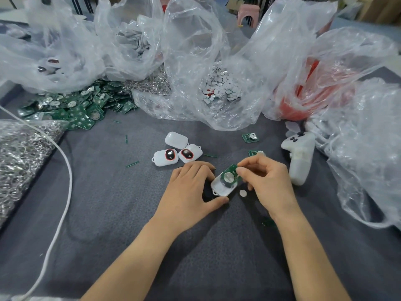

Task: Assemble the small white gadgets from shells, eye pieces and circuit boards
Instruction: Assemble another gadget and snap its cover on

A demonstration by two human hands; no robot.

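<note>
The left hand (191,185) grips the white shell (223,189), likely light and slick, by its rim, the right hand (267,181) pinches the thin, probably fragile circuit board (231,172) by its edges over it, finished gadgets (173,156) lying just beyond.

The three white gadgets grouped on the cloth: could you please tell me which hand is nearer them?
Left. The left hand sits just in front of the gadgets, holding the open shell; the right hand is farther right, pinching the circuit board.
</note>
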